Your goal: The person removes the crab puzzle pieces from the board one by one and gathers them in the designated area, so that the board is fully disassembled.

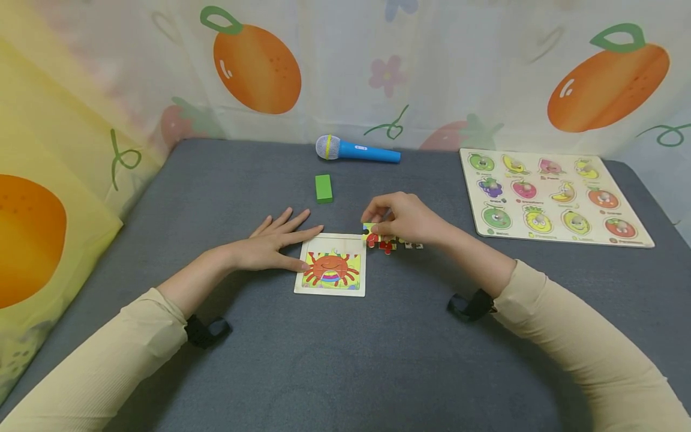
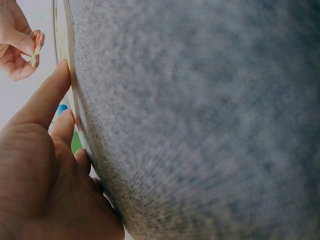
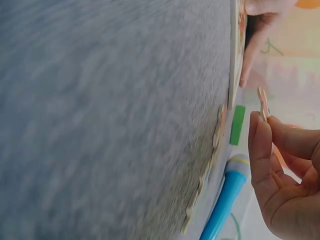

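A square puzzle tray (image 1: 329, 292) with a pale border holds a picture of a red crab (image 1: 330, 264). My left hand (image 1: 264, 247) lies spread at the tray's left side, thumb on the border and straight fingers reaching along its upper left corner. Above the tray's right edge, my right hand (image 1: 406, 217) pinches a small yellow and red puzzle piece (image 3: 263, 104) between thumb and fingertips, its thin edge showing in the right wrist view. Several loose puzzle pieces (image 1: 387, 246) lie on the table under and beside the right hand, partly hidden by it.
Beyond the tray stands a green block (image 1: 324, 189), and behind that lies a blue toy microphone (image 1: 369, 153). A board of fruit pictures (image 1: 549, 204) lies at the back right. A printed curtain (image 1: 335, 66) hangs along the table's back edge.
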Tool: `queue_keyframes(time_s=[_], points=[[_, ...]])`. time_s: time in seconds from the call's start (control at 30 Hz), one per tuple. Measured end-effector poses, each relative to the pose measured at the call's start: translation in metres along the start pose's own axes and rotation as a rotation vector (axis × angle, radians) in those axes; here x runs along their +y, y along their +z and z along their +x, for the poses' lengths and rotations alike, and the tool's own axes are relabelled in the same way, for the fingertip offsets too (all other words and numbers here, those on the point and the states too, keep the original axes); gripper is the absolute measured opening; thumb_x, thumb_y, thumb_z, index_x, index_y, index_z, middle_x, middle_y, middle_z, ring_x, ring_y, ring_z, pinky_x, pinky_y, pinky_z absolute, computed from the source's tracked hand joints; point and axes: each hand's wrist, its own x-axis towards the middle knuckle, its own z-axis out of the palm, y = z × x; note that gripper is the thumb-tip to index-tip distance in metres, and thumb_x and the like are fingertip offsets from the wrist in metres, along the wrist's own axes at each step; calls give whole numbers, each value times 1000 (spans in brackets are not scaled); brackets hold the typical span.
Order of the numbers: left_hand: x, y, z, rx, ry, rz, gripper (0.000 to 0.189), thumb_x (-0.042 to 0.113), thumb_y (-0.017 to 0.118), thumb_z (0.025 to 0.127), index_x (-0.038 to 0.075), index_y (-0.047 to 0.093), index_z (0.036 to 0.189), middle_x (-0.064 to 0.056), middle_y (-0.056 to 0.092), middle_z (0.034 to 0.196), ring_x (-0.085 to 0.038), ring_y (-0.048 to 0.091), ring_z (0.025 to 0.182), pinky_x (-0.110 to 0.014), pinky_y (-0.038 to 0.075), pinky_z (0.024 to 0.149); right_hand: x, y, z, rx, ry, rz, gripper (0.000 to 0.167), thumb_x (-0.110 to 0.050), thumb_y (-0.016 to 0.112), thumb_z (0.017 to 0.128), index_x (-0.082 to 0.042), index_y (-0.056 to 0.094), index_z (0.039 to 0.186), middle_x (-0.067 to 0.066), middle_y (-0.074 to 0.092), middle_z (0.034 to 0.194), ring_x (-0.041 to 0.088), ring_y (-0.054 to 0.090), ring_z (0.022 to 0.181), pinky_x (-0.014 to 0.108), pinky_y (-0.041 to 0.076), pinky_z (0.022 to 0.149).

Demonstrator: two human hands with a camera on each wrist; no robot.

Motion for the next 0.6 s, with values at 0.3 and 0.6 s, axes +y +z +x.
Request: queue_keyframes(time_s=[0.3, 0.6], points=[[0, 0, -1, 4, 8, -3, 82, 50, 66, 90, 34, 22, 157, -2, -6, 170, -35, -18, 155, -64, -14, 120, 18, -14, -8, -1, 51, 29, 18, -7, 67, 92, -9, 71, 109, 8, 65, 96, 14, 65, 71, 27, 58, 68], [0, 0, -2, 1, 12, -8, 81, 50, 66, 90, 34, 22, 157, -2, -6, 170, -36, -17, 155, -64, -14, 120, 37, -33, -23, 0, 86, 18, 19, -7, 67, 92, -8, 70, 110, 9, 65, 96, 14, 66, 71, 27, 56, 69]])
